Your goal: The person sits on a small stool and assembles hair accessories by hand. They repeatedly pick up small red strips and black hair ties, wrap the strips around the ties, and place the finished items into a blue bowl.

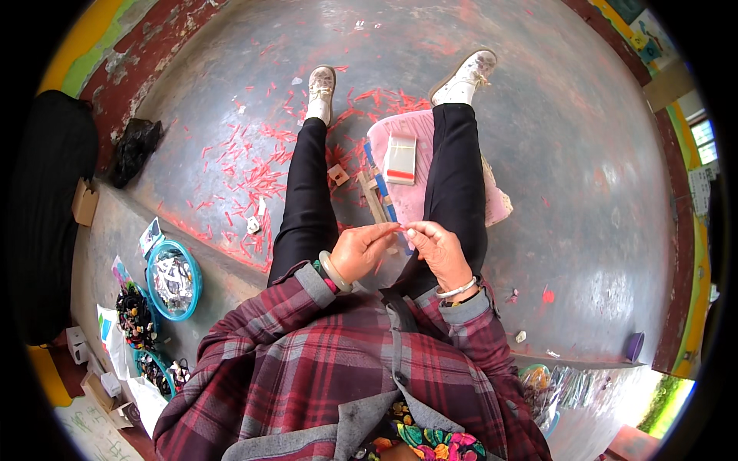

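My left hand point(363, 250) and my right hand point(441, 252) meet above my lap, fingertips almost touching. Each has thumb and forefinger pinched together. Whatever lies between the fingertips is too small to make out; a hint of red or pink shows there. Beyond the hands, a pink padded sheet point(411, 127) lies partly under my right leg. On it rests a banded stack of clear plastic sleeves point(401, 152) with a red strip at its near end. Beside the sheet's left edge is a narrow wooden piece point(370, 197).
Many thin red strips point(254, 165) litter the floor around my left leg. A blue basket point(197, 288) of small packets stands on a ledge at left, near dark hair ties point(137, 316). Behind right are plastic-wrapped packets point(578, 388) and a purple cup point(634, 346).
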The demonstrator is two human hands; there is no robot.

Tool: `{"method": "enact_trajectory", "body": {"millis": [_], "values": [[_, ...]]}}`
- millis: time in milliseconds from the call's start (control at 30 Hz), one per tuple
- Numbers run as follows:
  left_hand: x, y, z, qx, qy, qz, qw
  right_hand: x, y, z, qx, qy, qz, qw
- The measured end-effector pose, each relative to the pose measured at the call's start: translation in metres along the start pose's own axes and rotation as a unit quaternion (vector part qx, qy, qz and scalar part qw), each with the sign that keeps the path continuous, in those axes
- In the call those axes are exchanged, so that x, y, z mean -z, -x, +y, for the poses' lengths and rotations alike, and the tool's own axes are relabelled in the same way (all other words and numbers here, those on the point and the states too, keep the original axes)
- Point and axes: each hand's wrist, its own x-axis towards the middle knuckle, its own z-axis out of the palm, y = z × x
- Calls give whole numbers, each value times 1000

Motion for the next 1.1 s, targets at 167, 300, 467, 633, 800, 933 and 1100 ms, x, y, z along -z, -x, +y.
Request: {"method": "enact_trajectory", "body": {"millis": [167, 300, 467, 633, 800, 933, 1100], "values": [[-4, 0, 3, -22, -31, -13, 999, -4, 1, 3, -95, -224, -25, 970], [-1, 1, 2, 66, -37, -67, 995, -5, -1, 7, -46, -215, -3, 975], [-1, 1, -8, 139, 121, -52, 981, -5, -3, 9, 28, -108, 52, 992], [-4, 1, -9, 10, 79, -14, 997, -4, -3, 7, -102, -159, -39, 981], [1, 0, 4, 26, 27, -52, 998, -5, -4, 12, -140, -307, -73, 938], [5, 1, 7, 119, 28, -84, 989, -6, -5, 13, -85, -279, -44, 956], [2, 2, -9, 120, 55, -58, 990, -5, -8, 11, -28, -193, -47, 980]]}}
